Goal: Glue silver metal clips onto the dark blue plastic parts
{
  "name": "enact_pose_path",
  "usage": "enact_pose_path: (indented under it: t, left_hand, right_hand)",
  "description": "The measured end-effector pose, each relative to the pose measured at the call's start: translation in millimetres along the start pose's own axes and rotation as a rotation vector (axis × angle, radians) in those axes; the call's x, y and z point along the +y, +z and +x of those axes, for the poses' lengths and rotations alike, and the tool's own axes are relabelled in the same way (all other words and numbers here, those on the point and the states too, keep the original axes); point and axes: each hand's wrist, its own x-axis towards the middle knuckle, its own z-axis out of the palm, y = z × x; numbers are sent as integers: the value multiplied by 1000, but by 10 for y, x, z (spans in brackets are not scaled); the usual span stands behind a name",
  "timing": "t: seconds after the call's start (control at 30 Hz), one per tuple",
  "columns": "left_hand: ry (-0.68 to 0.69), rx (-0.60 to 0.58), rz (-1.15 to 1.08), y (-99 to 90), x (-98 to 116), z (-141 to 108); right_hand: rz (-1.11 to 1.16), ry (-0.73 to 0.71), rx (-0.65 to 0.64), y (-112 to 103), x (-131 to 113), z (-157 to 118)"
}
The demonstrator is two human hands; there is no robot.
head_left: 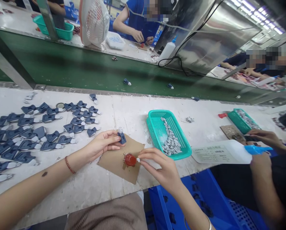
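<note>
My left hand [107, 142] pinches a dark blue part [122, 138] with a pale tip pointing up, above the top corner of a brown cardboard piece [116, 163]. On the cardboard stands a small red cap [130, 159] with a glossy surface. Close against the cap's right side, my right hand [157, 163] holds a small white piece [138, 159] between thumb and fingers. To the right of the cardboard, a green basket [149, 123] contains many grey-white pieces [171, 143].
Many dark blue parts [25, 134] lie across the left of the table. A white bottle [219, 151] with a blue nozzle lies at right beside a co-worker's arm [265, 179]. A green belt [85, 72] carries several parts beyond the table. Blue crates [188, 204] stand below.
</note>
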Motion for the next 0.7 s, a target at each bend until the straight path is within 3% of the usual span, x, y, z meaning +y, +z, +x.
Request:
enact_pose_path:
  t: [0.1, 0.23, 0.43, 0.7]
  left_hand:
    - [9, 7, 10, 22, 5, 3]
    - [28, -10, 39, 71, 11, -28]
    - [140, -83, 107, 161, -27, -95]
    - [230, -88, 122, 286, -64, -186]
  right_hand:
    - [363, 353, 145, 20, 19, 15]
    - [727, 652, 163, 51, 45, 40]
    - [790, 697, 166, -8, -58, 140]
    - [612, 563, 177, -94, -257, 286]
